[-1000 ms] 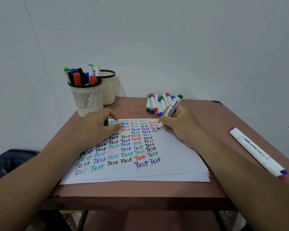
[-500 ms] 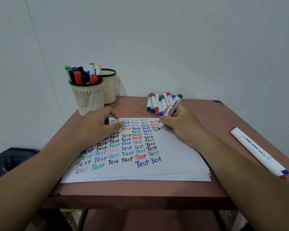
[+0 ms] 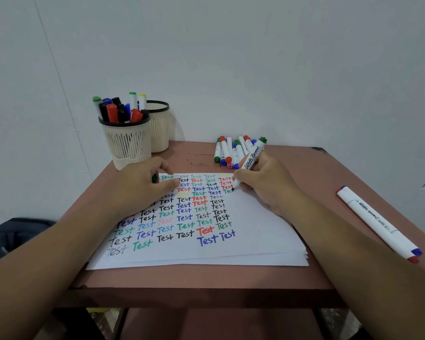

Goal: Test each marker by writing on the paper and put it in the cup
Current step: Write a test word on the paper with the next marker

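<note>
Right hand (image 3: pixel 263 185) pinches the marker (image 3: pixel 252 158), its tip touching the paper (image 3: pixel 243 241).

I see the paper (image 3: pixel 243 236) lying mid-counter (image 3: pixel 206 280). Behind it to the left stands a cup (image 3: pixel 127 143) full of markers, a second cup (image 3: pixel 161 133) just behind that. Loose markers (image 3: pixel 231 152) lie behind the paper; two pens (image 3: pixel 378 222) lie at the right.
</note>
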Available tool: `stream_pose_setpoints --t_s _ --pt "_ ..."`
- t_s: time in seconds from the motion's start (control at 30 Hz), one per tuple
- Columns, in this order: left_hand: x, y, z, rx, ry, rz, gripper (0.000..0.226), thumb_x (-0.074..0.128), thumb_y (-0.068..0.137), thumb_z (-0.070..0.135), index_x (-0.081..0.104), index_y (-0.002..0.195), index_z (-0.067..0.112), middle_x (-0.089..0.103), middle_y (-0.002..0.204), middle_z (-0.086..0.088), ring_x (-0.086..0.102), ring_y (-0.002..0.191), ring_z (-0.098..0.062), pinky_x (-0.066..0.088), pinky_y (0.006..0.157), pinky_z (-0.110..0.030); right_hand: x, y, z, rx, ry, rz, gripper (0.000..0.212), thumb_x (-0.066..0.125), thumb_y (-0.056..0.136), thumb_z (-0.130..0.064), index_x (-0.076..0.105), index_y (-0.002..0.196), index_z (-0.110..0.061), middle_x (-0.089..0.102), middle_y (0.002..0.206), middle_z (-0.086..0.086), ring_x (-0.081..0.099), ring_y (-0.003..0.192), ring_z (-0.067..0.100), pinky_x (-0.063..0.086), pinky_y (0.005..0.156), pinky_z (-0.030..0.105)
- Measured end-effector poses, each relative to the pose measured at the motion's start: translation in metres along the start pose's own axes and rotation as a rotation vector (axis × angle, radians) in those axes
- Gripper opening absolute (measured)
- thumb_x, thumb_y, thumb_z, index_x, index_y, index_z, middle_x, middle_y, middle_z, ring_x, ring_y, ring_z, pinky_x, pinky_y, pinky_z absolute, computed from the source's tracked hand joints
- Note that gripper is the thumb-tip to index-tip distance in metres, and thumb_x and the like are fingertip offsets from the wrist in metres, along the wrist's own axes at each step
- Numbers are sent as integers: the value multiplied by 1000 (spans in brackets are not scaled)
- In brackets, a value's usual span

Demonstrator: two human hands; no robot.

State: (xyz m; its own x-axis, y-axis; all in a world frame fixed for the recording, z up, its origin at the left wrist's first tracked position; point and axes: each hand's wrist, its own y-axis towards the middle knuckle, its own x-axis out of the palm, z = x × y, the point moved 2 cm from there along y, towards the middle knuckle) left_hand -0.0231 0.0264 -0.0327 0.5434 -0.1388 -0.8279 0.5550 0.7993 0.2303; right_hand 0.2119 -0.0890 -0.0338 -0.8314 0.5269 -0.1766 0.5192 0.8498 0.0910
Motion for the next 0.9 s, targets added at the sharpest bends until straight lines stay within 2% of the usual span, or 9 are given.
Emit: stream_pose_setpoints --t_s 0.3,0.43,0.53,0.6,0.7,0.8,0.9 --pt "-1 -1 3 -4 15 -14 27 62 92 54 59 112 37 65 87 9 60 75 -6 34 55 -19 -3 2 0 -11 -25 51 22 70 92 -1 64 99 -21 69 95 6 63 81 13 59 64 21" --pt "-2 -2 2 -8 16 -13 28 61 91 56 59 112 37 65 86 10 60 74 -5 34 54 -20 -3 2 0 -11 -24 47 20 69 91 1 63 98 -18 66 92 7 61 78 14 57 60 18" --pt "-2 -2 2 -5 12 -9 28 62 91 55 60 112 36 65 86 10 60 74 -6 34 55 -20 -2 3 1 4 -15 29 22 68 90 3 64 99 -17 68 100 10 66 86 18 60 65 22" --pt "-2 -2 3 -6 13 -5 28 62 91 55 60 112 35 65 87 10 60 74 -5 34 55 -20 -2 4 2 14 -15 17 23 67 90 3 64 100 -18 70 108 11 72 98 25 62 71 28" --pt "-2 -2 4 -9 10 -5 28 62 92 53 60 112 34 64 87 8 59 75 -6 34 55 -20 -2 4 3 19 -18 17 24 66 88 4 65 103 -15 70 113 18 71 107 33 63 73 31" --pt "-2 -3 5 -8 19 -8 29 62 92 53 60 113 34 65 88 7 59 76 -7 34 56 -20 -3 3 2 19 -3 24 24 67 89 4 65 103 -15 71 110 18 72 95 25 62 66 25" --pt "-3 -3 5 -6 42 -10 28 61 92 54 59 113 35 64 88 9 59 76 -5 33 55 -19 -3 2 1 16 -3 30 23 68 89 2 66 103 -17 72 104 17 66 81 17 57 59 19"
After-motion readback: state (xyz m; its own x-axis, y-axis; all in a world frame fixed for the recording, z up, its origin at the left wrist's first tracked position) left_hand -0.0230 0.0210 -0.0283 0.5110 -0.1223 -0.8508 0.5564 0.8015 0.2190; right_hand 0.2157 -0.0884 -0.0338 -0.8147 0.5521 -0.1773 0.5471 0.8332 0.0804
